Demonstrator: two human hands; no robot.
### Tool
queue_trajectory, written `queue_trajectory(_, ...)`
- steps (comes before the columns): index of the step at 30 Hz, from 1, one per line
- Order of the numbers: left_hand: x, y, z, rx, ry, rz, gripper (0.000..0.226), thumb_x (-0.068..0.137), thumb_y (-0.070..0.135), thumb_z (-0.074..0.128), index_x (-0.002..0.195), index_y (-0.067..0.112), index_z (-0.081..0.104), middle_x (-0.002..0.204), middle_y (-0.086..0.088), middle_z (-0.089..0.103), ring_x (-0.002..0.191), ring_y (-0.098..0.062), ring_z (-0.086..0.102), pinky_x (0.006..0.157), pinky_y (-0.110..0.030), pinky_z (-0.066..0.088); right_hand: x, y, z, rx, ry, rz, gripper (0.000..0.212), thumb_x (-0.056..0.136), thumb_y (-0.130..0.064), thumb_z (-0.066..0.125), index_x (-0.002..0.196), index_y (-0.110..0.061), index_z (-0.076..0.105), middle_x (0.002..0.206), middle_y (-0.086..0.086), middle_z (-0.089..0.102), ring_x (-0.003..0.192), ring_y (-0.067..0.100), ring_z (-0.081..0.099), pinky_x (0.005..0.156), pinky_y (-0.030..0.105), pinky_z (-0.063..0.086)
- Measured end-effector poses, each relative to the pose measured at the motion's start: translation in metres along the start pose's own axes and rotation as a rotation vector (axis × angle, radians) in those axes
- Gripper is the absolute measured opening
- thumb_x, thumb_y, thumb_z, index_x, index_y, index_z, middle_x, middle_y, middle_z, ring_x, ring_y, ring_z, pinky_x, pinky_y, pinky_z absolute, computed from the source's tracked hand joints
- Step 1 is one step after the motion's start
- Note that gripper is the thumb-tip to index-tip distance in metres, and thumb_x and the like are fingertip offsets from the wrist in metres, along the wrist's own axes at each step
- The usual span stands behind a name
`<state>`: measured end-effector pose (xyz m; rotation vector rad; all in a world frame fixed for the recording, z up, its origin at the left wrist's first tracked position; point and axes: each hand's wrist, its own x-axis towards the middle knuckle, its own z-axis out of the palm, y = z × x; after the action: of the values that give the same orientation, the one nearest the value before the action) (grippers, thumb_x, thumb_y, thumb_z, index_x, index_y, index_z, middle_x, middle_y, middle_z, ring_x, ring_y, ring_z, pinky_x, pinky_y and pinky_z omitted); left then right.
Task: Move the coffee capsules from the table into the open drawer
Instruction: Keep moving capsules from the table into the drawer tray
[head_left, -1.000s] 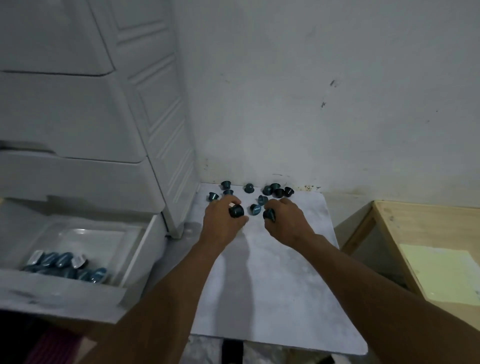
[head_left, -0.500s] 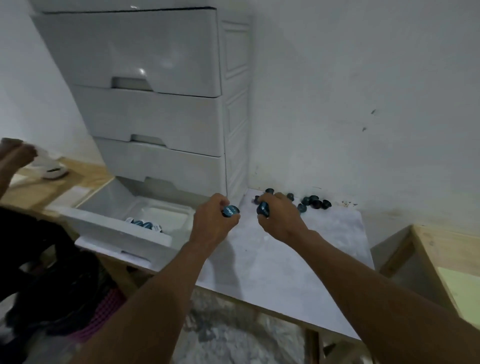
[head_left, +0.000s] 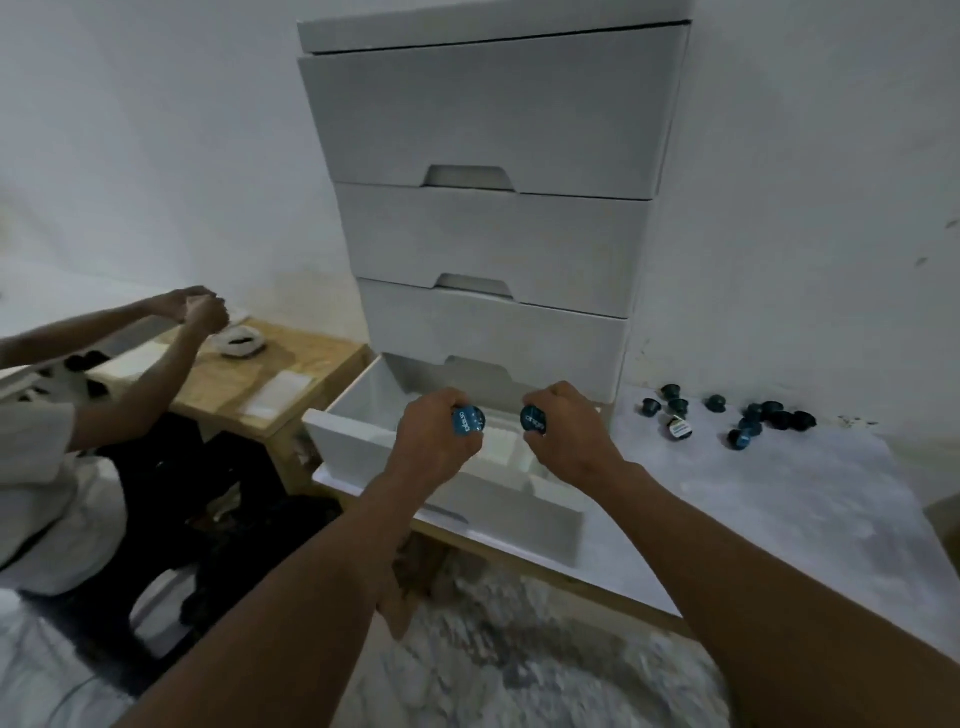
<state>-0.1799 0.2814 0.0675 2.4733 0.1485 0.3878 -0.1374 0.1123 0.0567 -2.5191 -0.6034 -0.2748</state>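
Note:
My left hand (head_left: 434, 441) grips a blue coffee capsule (head_left: 467, 421) with its printed lid facing me. My right hand (head_left: 569, 431) grips a second blue capsule (head_left: 534, 419). Both hands hover over the open bottom drawer (head_left: 358, 439) of a white drawer unit (head_left: 493, 223). My hands and forearms hide most of the drawer's inside. Several dark blue capsules (head_left: 748, 413) lie loose on the white table (head_left: 779, 509) near the wall, to the right of the unit.
Another person sits at the left, hands (head_left: 200, 309) raised over a wooden table (head_left: 260, 374) that holds a small white dish (head_left: 240, 343) and papers. The three upper drawers are closed. Rough pale floor (head_left: 519, 660) lies below the drawer.
Both hands have lifted a capsule each from the pile and carried them left, from the table to above the open drawer. My view has swung left with them.

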Motion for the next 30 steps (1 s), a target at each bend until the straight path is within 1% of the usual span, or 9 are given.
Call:
queue_trajectory(5,0.013,-0.041,-0.017,-0.001,-0.042,0.046,0.037,0.075,0.018,0.076,0.109,0.010,0.062,0.105,-0.008,0.066,0.092,-0.018,0.060,0.081,-0.022,0.045,0.010,-0.025,0.033,-0.022,-0.015,0.042,0.031,0.082,-0.004,0.064,0.113,-0.006,0.063,0.109,0.015,0.057,0.099,0.028,0.055,0.085,0.029,0.040)
queue_trajectory(7,0.022,-0.052,-0.015,-0.004,-0.067,0.054,0.037,0.075,0.018,0.076,0.109,0.011,0.062,0.105,-0.007,0.066,0.091,-0.017,0.060,0.081,-0.022,0.045,0.017,-0.024,0.042,-0.036,-0.031,0.063,0.029,0.081,-0.003,0.063,0.110,-0.005,0.064,0.106,0.015,0.058,0.096,0.028,0.055,0.079,0.027,0.039)
queue_trajectory(13,0.065,-0.074,0.001,-0.029,-0.138,0.071,0.039,0.075,0.017,0.076,0.110,0.012,0.062,0.106,-0.006,0.065,0.093,-0.017,0.060,0.085,-0.028,0.051,0.058,-0.005,0.060,-0.090,-0.056,0.109,0.009,0.076,0.004,0.058,0.079,-0.003,0.062,0.085,0.009,0.056,0.078,0.023,0.050,0.066,0.025,0.031)
queue_trajectory(17,0.101,-0.087,0.020,0.011,-0.200,0.069,0.044,0.073,0.021,0.078,0.114,0.016,0.061,0.108,-0.005,0.065,0.094,-0.018,0.062,0.087,-0.035,0.054,0.089,0.016,0.080,-0.063,-0.094,0.151,0.016,0.070,0.006,0.061,0.064,-0.008,0.055,0.073,0.010,0.056,0.066,0.025,0.053,0.058,0.028,0.034)
queue_trajectory(19,0.118,-0.094,0.032,0.035,-0.253,0.060,0.043,0.071,0.019,0.077,0.112,0.017,0.062,0.107,-0.006,0.066,0.093,-0.020,0.062,0.085,-0.038,0.054,0.099,0.026,0.093,-0.053,-0.129,0.178,0.012,0.069,0.004,0.064,0.063,-0.005,0.057,0.068,0.011,0.060,0.062,0.027,0.056,0.054,0.031,0.040)
queue_trajectory(21,0.134,-0.100,0.048,0.068,-0.312,0.056,0.042,0.071,0.018,0.076,0.111,0.017,0.063,0.107,-0.006,0.067,0.092,-0.019,0.063,0.086,-0.033,0.053,0.106,0.039,0.108,-0.042,-0.159,0.193,0.006,0.070,0.002,0.065,0.069,-0.003,0.062,0.074,0.011,0.062,0.068,0.027,0.056,0.059,0.032,0.042)
queue_trajectory(24,0.151,-0.109,0.073,0.083,-0.421,0.065,0.042,0.072,0.016,0.077,0.112,0.014,0.064,0.108,-0.005,0.066,0.094,-0.017,0.062,0.084,-0.023,0.050,0.111,0.057,0.128,-0.014,-0.221,0.247,0.010,0.075,-0.003,0.066,0.085,-0.005,0.066,0.090,0.011,0.062,0.084,0.028,0.058,0.070,0.032,0.045)
queue_trajectory(26,0.158,-0.115,0.089,0.066,-0.495,0.056,0.043,0.071,0.014,0.078,0.112,0.013,0.064,0.110,-0.005,0.066,0.097,-0.018,0.061,0.087,-0.025,0.050,0.112,0.065,0.138,-0.007,-0.273,0.277,0.012,0.076,-0.007,0.067,0.088,-0.007,0.067,0.095,0.013,0.062,0.090,0.031,0.059,0.075,0.032,0.045)
queue_trajectory(30,0.171,-0.126,0.110,0.031,-0.588,0.058,0.041,0.070,0.012,0.078,0.109,0.013,0.065,0.108,-0.006,0.066,0.099,-0.020,0.061,0.089,-0.033,0.051,0.114,0.078,0.147,-0.012,-0.357,0.282,0.034,0.078,-0.014,0.071,0.112,-0.009,0.067,0.109,0.016,0.063,0.103,0.030,0.057,0.093,0.036,0.044)
